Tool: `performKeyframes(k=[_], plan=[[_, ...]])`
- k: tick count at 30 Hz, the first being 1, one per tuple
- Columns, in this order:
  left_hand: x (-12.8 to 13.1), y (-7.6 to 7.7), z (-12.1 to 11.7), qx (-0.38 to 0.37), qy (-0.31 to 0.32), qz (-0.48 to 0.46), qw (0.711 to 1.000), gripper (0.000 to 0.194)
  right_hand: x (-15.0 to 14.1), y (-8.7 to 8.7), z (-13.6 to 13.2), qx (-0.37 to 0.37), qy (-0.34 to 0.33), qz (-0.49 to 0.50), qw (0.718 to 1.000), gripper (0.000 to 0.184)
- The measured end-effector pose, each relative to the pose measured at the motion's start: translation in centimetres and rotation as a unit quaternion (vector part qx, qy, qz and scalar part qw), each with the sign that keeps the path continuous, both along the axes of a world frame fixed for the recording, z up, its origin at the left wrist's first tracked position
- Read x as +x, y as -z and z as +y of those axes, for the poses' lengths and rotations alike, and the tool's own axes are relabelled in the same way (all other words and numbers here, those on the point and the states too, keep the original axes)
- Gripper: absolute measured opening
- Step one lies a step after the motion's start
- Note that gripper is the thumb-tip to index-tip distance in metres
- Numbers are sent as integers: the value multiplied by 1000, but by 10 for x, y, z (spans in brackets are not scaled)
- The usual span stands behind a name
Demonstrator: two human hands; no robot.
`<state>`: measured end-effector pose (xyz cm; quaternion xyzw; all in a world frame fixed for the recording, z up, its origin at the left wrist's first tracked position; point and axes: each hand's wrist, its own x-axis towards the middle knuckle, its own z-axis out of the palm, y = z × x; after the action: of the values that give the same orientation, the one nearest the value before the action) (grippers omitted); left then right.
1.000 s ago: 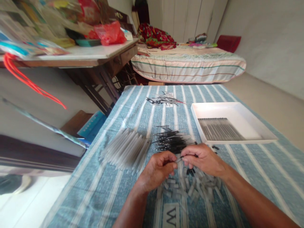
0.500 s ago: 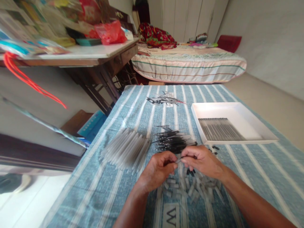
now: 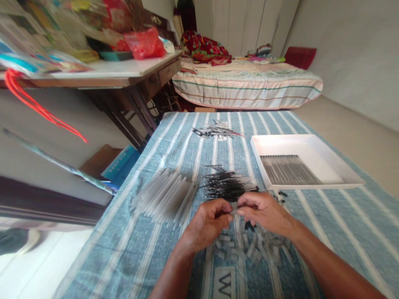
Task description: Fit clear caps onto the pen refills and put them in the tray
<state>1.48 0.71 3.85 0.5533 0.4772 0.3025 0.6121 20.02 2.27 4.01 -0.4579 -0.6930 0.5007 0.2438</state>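
Observation:
My left hand (image 3: pixel 209 222) and my right hand (image 3: pixel 267 212) meet fingertip to fingertip over the table. Both pinch a small greyish, see-through pen part (image 3: pixel 235 211), mostly covered by the fingers. Just beyond them lies a pile of thin black-ended pen refills (image 3: pixel 226 186). To the left is a stack of frosted pen barrels (image 3: pixel 166 195). Below the hands, short translucent pen caps (image 3: pixel 254 247) are scattered, with a few small black pieces (image 3: pixel 249 226) between them and the right hand.
A white box tray (image 3: pixel 339 186) at the right holds a row of pens (image 3: pixel 288 170). Farther back lies a loose bunch of thin refills (image 3: pixel 216 131). A cluttered side table (image 3: pixel 149 68) stands at the left, and a bed (image 3: pixel 249 89) beyond the striped tablecloth (image 3: pixel 134 249).
The fingers of my right hand have shifted very slightly to the left, closer against the left fingertips. The piles and the tray look the same.

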Motion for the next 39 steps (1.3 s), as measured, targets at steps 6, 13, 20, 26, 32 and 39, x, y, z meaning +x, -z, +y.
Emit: performKeyframes(k=[6,13,20,26,32,39], plan=[[1,-2,0,4,2,2,1000,3,0,5,-1,0,-1,-4,1000,31],[1,-4,0,20,12,26,999,3,0,1,-1,-7,-6,-15,1000,31],[3,-2,0,70,6,55,996,1,0,3,0,-24,-20,-32,999,40],[3,-1,0,191,28,151,970,6,0,5,2,-45,-1,-26,999,42],[2,-6,1,251,72,158,952,22,-2,2,6,-51,3,-26,998,42],[1,1,1,267,35,170,948,12,-7,2,7,-81,12,-36,996,39]])
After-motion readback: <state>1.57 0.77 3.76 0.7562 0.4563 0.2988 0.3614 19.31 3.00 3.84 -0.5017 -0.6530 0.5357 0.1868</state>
